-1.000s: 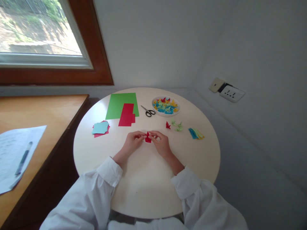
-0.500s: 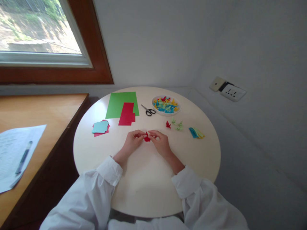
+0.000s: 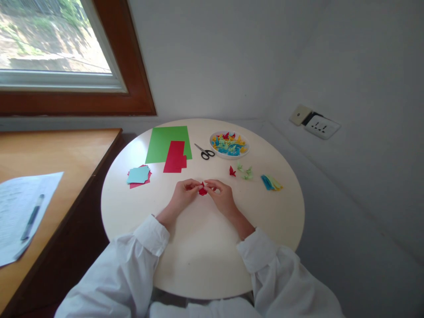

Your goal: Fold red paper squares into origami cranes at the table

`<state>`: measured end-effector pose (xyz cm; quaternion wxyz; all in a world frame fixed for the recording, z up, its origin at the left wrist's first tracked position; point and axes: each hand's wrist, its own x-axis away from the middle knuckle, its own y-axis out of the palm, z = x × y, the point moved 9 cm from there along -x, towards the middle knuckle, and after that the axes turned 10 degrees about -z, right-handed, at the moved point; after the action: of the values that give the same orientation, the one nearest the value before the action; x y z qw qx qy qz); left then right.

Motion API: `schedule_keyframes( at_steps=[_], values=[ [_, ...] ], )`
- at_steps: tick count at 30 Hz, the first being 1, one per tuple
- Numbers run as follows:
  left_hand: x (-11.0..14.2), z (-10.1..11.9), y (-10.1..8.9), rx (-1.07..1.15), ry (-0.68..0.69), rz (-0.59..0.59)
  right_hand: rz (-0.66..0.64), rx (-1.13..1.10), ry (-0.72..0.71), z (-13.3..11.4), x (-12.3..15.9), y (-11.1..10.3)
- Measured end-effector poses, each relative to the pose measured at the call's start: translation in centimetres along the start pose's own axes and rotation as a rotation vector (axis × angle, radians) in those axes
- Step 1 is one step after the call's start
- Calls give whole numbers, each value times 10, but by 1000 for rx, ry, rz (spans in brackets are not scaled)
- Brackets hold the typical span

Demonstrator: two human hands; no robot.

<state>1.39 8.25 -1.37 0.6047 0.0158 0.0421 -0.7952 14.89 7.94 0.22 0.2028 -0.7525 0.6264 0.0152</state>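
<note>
A small folded red paper piece (image 3: 202, 191) sits between my two hands near the middle of the round white table (image 3: 198, 251). My left hand (image 3: 183, 195) pinches its left side with fingers closed. My right hand (image 3: 222, 196) pinches its right side the same way. Both wrists rest low over the tabletop. A finished red paper figure (image 3: 232, 171) and pale green paper figures (image 3: 245, 172) lie just beyond my right hand.
A green sheet (image 3: 164, 142) with a red sheet (image 3: 175, 157) on it lies at the back. Blue and red squares (image 3: 138, 175), scissors (image 3: 205, 152), a plate of coloured paper figures (image 3: 229, 144) and blue-yellow pieces (image 3: 271, 182) lie around. A wooden desk (image 3: 59, 154) with paper and pen stands left.
The red piece looks smaller and more gathered between my fingertips than a second ago. My hands stay in nearly the same spot.
</note>
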Motion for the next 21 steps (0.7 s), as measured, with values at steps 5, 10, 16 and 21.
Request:
schedule_keyframes(
  at_steps=[5,10,16,21],
  values=[
    [0,2,2,-1,13,-23,-2,8,-2,-1,0,0],
    [-1,-1,4,-11,-1,-52,-6,14,-1,-1,0,1],
    [0,1,5,15,-12,-42,-4,36,-30,-5,1,1],
    [1,1,-4,81,-46,62,-29,41,-79,-12,2,1]
  ],
)
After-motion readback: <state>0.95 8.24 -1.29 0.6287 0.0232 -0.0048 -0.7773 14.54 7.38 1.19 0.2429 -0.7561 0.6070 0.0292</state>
